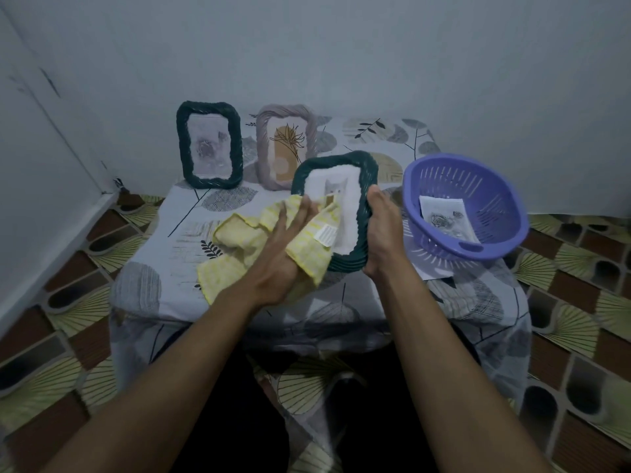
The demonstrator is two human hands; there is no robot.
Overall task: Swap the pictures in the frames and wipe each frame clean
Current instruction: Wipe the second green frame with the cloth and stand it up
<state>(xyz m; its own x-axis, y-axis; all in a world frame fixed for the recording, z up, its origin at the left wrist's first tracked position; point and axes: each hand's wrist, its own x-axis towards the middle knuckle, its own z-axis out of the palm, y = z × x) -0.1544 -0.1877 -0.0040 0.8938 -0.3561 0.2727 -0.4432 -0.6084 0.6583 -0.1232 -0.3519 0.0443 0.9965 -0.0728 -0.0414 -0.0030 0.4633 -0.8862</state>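
Note:
My right hand (379,233) grips the right edge of a dark green frame (365,186) that holds a cat picture (336,191), tilted up above the table. A yellow checked cloth (239,233) lies pressed against the frame's lower left under my left hand (283,254), whose fingers are spread flat on it. Two more frames stand upright against the wall: a dark green one (209,145) with a grey flower picture and a pale mauve one (285,145) with a plant drawing.
A purple plastic colander (464,208) sits at the right of the table with a rose picture (444,218) inside and paper beneath it. The small table carries a leaf-patterned cloth (177,233). Walls close in behind and at the left; patterned floor surrounds.

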